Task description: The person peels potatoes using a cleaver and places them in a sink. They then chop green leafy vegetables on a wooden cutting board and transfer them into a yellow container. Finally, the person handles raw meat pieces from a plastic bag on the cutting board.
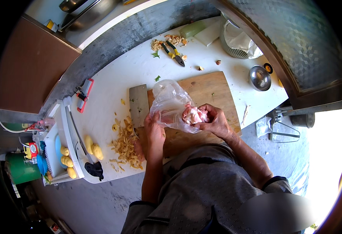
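My left hand [155, 130] is closed on the edge of a clear plastic bag [171, 95], which hangs loose over the wooden cutting board [214, 91]. A pale pink piece of raw meat [193, 115] sits at the bag's mouth. My right hand [216, 121] has its fingers closed around the meat's right side; whether bag film lies between cannot be made out. Left of the bag, a cleaver [139, 100] rests with its broad blade on the board's left edge. A heap of potato peelings [125, 146] lies beside my left forearm.
Peeled potatoes [93, 147] and a long-handled brush [75, 123] lie at the table's left. Pliers [174, 54] rest near nut shells [174, 39] at the back. A metal bowl [260, 78] stands right, beneath a framed glass panel [295, 43]. More potatoes [66, 160] sit in the sink.
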### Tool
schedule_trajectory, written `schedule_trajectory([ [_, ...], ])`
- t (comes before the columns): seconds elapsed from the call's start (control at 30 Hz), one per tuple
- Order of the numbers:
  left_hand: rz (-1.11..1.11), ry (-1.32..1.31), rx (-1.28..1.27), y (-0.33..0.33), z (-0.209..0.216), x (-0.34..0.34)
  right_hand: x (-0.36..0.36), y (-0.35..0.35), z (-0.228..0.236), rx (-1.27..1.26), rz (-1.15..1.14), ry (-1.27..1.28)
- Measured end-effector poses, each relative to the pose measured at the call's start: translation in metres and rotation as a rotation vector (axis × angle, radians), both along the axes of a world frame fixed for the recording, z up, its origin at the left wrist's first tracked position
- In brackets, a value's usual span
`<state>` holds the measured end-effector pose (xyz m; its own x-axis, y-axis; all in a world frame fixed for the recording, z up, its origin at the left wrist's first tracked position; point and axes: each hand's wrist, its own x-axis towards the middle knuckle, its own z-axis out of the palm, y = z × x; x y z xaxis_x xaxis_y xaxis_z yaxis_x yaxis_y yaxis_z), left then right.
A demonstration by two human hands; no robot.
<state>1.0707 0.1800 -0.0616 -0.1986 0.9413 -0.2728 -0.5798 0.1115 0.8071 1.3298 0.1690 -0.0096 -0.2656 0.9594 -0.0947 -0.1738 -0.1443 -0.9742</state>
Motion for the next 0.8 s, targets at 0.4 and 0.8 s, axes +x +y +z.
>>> schedule_trajectory([
  [0.4,0.244,-0.027,0.071,-0.002,0.01,-0.036,0.006,0.0,-0.02,-0.359,-0.004,0.584],
  [0.8,0.356,0.146,0.044,0.001,0.035,-0.074,0.019,0.023,-0.032,0.019,0.014,-0.169],
])
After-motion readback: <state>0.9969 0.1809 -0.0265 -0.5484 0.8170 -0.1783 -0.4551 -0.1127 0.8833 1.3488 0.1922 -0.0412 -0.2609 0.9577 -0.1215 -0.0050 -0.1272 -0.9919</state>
